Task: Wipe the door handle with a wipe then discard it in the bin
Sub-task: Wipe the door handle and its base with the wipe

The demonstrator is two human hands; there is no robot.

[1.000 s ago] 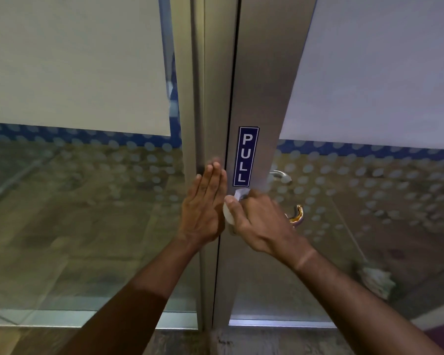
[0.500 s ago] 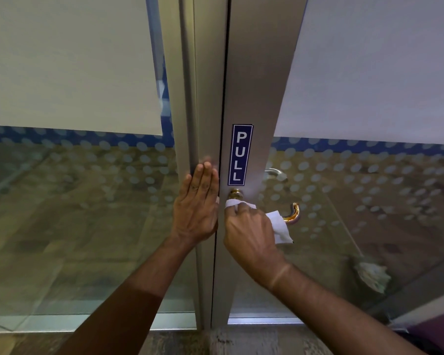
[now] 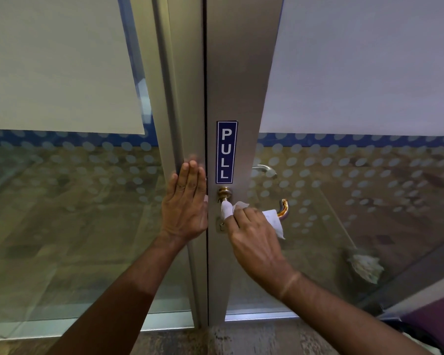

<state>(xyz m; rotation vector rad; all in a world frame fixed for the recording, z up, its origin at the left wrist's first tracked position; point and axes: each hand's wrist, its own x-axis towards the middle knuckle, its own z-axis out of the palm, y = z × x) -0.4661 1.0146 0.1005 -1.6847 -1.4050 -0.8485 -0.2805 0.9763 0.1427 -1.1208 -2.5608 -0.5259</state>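
Head view shows a big glass door (image 3: pixel 344 73) with a metal frame (image 3: pixel 241 85). Flat and open, the left hand (image 3: pixel 186 208) presses the frame. The right hand (image 3: pixel 254 242) grips a white wipe (image 3: pixel 273 220) on the gold door handle (image 3: pixel 283 208). To clean well, rub all around, right to the curved tip.

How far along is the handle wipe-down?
Mid-wipe. The right hand holds the wipe wrapped around the gold door handle, near its round base; the left hand lies flat on the door frame. Binning the wipe is left; no bin is in view.
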